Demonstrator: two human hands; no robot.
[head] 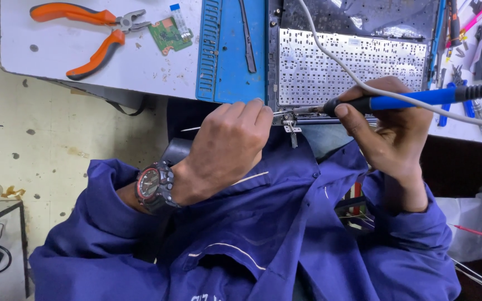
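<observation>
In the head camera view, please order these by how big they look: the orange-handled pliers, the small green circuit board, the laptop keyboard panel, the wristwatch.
Largest to smallest, as they look:
1. laptop keyboard panel
2. orange-handled pliers
3. wristwatch and small green circuit board: these look alike, and the watch lies nearer the camera, so I do not rank them.

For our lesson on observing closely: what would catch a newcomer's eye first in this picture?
The right hand holds a blue-handled soldering iron, its tip at a small metal hinge that the left hand steadies at the middle. Orange pliers lie on the white bench at upper left, beside a green circuit board.
</observation>
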